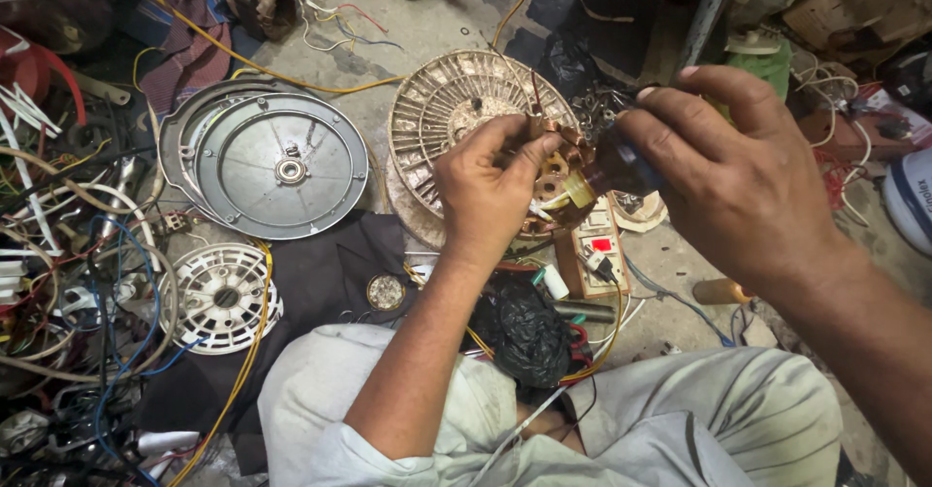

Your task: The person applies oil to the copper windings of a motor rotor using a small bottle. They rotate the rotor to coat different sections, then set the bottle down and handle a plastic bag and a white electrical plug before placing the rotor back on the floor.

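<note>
The left hand (490, 181) is gripping a copper-wound stator (555, 178), its fingers curled over the top and the thumb pressing in from the side, so the hand is closed on it. The stator is being held up in the air at the middle of the view, above a round ribbed rotor (442, 108) that is lying on the concrete floor (417, 31).

The right hand (743, 181) is coming in from the right, its fingers bent down around a dark cylindrical part (621, 167) that is touching the stator's right edge. Thumb and fingers are closing around that part (how firmly, I cannot tell, since the fingertips are hidden behind it). A yellowish sleeve (580, 188) is sitting between the part and the windings.

Just below the hands a switch board (594, 254) with a red rocker is lying on the floor, partly hidden by the stator. A black plastic bag (524, 327) is resting near the person's knees, with red and yellow wires running past it.

To the left, a grey metal cover (277, 162) with a centre bearing is lying flat, well apart from the hands. Below it a white slotted fan cover (221, 298) is lying beside a dark cloth (320, 273). A yellow wire (248, 351) is crossing beside the white cover, and a tangle of mixed cables (68, 254) is filling the left edge.
</note>
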